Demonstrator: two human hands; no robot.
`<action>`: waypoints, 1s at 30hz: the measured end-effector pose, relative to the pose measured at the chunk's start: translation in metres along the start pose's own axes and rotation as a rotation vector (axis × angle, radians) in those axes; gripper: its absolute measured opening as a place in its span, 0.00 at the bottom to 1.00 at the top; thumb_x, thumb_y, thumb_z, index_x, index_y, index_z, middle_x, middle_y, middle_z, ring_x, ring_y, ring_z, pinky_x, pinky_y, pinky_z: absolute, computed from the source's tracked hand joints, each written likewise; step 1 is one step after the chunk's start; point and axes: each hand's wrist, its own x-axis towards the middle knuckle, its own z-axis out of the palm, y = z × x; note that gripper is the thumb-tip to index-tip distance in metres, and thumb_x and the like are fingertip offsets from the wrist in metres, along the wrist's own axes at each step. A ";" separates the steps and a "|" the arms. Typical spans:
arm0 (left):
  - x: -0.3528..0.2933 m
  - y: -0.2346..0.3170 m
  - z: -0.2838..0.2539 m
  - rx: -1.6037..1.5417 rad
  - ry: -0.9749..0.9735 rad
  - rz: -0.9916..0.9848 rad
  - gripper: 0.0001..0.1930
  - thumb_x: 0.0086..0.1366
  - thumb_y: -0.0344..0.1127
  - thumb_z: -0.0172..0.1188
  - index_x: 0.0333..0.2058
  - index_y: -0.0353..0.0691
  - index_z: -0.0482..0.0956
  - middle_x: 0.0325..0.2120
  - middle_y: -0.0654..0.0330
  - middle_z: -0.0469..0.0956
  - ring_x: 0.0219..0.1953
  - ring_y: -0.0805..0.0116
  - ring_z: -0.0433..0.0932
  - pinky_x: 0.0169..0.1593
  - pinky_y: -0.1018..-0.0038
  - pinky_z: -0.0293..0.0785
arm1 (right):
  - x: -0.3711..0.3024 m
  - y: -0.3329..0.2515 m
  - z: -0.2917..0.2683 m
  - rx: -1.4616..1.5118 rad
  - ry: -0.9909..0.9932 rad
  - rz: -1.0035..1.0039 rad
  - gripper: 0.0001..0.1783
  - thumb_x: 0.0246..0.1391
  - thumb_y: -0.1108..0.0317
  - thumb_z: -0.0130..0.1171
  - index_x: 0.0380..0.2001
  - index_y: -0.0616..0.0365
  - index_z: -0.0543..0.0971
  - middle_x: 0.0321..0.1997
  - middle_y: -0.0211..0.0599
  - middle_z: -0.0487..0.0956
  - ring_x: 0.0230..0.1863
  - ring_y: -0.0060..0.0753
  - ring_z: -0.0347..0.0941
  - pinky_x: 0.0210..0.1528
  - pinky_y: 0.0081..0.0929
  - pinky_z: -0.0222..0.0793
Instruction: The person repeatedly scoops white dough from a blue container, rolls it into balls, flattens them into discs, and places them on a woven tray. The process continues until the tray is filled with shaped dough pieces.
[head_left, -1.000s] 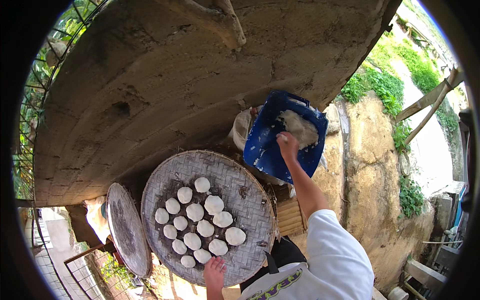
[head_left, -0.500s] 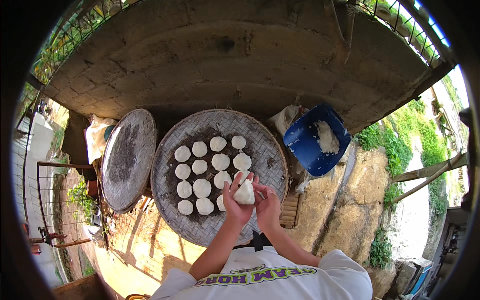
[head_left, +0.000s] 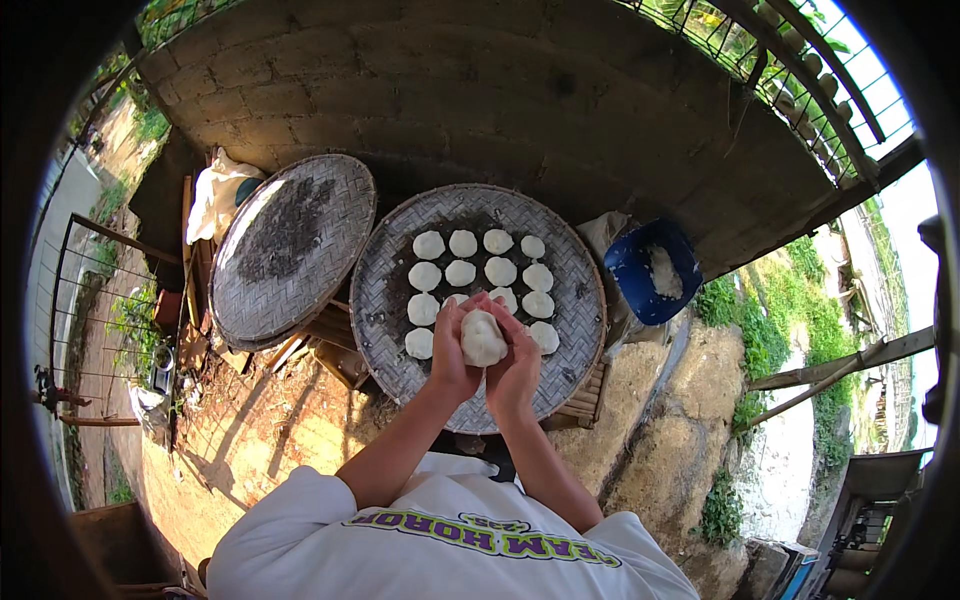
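Between my two cupped palms sits a lumpy white dough ball (head_left: 484, 342). My left hand (head_left: 454, 360) wraps its left side, and my right hand (head_left: 519, 368) presses along the right with the fingers pointing away from me. Both are held above a round woven tray (head_left: 585, 300). Rows of similar white dough balls (head_left: 424, 276) lie on the tray's dark middle; my hands partly cover the nearer ones. To the right, a blue plastic container (head_left: 632, 292) is tilted, with loose white mash (head_left: 665, 272) inside.
A second round woven tray (head_left: 238, 318), dark in its middle, leans at the left. White cloth or sacking (head_left: 222, 192) hangs behind it. A block wall (head_left: 480, 110) closes the far side. Bamboo slats (head_left: 585, 400) show under the tray's right edge, beside a rocky slope (head_left: 690, 430).
My hands have closed in around the dough ball, which was more pointed and now looks rounder. The whole view has shifted and turned, so trays and container appear in new places.
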 end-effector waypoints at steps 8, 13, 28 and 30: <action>-0.042 0.003 0.003 -0.039 0.272 0.152 0.28 0.74 0.56 0.47 0.59 0.39 0.64 0.53 0.53 0.71 0.58 0.56 0.72 0.65 0.58 0.68 | -0.069 0.019 0.020 -0.093 0.060 -0.173 0.21 0.71 0.56 0.48 0.52 0.62 0.79 0.53 0.41 0.80 0.50 0.36 0.77 0.62 0.35 0.69; -0.113 0.026 -0.022 -0.145 -0.143 -0.047 0.30 0.72 0.57 0.48 0.60 0.37 0.64 0.58 0.49 0.71 0.62 0.52 0.71 0.65 0.56 0.69 | -0.120 0.043 0.022 -0.168 -0.025 -0.267 0.21 0.72 0.63 0.44 0.59 0.64 0.72 0.57 0.44 0.78 0.60 0.36 0.73 0.63 0.34 0.69; -0.229 0.080 -0.063 -0.083 -0.024 -0.132 0.29 0.73 0.62 0.43 0.56 0.43 0.69 0.53 0.54 0.76 0.56 0.59 0.76 0.61 0.60 0.73 | -0.228 0.092 0.075 -0.591 -0.179 -0.654 0.18 0.70 0.65 0.48 0.52 0.65 0.79 0.55 0.43 0.80 0.59 0.34 0.75 0.65 0.34 0.66; -0.226 0.081 -0.067 0.075 0.179 0.008 0.29 0.72 0.63 0.46 0.55 0.42 0.69 0.51 0.54 0.77 0.56 0.58 0.76 0.61 0.60 0.73 | -0.231 0.094 0.085 -0.503 -0.243 -0.250 0.16 0.68 0.67 0.53 0.52 0.65 0.79 0.53 0.39 0.82 0.52 0.28 0.77 0.57 0.28 0.71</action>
